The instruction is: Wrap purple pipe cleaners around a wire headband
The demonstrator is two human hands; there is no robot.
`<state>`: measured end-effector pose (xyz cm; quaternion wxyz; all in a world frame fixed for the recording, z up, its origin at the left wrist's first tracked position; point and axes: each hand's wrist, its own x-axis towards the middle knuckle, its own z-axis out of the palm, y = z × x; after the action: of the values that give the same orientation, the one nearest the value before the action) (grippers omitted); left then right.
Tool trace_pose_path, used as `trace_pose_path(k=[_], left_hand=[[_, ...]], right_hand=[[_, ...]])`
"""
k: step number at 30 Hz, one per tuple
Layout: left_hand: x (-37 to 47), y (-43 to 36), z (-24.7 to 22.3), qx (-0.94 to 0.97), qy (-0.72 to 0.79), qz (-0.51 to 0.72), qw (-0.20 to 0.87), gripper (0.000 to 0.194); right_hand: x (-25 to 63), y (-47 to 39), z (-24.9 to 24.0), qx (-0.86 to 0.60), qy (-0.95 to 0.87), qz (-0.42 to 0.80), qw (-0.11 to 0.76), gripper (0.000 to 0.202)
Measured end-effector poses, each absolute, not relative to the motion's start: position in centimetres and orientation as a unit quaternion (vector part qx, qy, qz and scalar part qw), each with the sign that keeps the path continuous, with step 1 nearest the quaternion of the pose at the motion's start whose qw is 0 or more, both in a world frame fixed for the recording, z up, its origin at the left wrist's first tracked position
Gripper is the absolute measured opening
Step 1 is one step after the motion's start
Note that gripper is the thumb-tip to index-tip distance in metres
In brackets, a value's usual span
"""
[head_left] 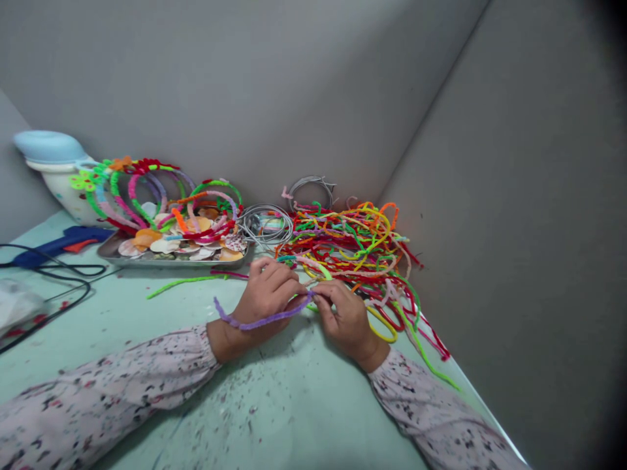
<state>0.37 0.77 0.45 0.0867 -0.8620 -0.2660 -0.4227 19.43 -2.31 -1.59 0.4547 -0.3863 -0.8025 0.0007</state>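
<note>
My left hand (267, 294) and my right hand (345, 316) meet over the pale green table (274, 405), fingers pinched together on a purple pipe cleaner (264, 320). The pipe cleaner runs from my fingertips back across my left wrist, its free end sticking out to the left. A heap of coloured pipe cleaners (353, 251) lies just beyond my hands, spilling to the right. A loose green pipe cleaner (183, 282) lies on the table left of my left hand.
A metal tray (147, 260) with shells and pipe-cleaner-wrapped headbands (147, 189) stands at the back left. Bare silver headbands (267, 222) lie beside it. A blue glue gun (59, 245) and black cable (53, 287) are at far left. Grey walls close the corner.
</note>
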Motion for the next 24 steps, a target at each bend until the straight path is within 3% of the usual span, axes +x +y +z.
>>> trace_pose_path(k=[24], left_hand=[[0.62, -0.17, 1.06, -0.871, -0.322, -0.37, -0.002, 0.012]], right_hand=[[19.69, -2.11, -1.95, -0.376, -0.82, -0.019, 0.432, 0.019]])
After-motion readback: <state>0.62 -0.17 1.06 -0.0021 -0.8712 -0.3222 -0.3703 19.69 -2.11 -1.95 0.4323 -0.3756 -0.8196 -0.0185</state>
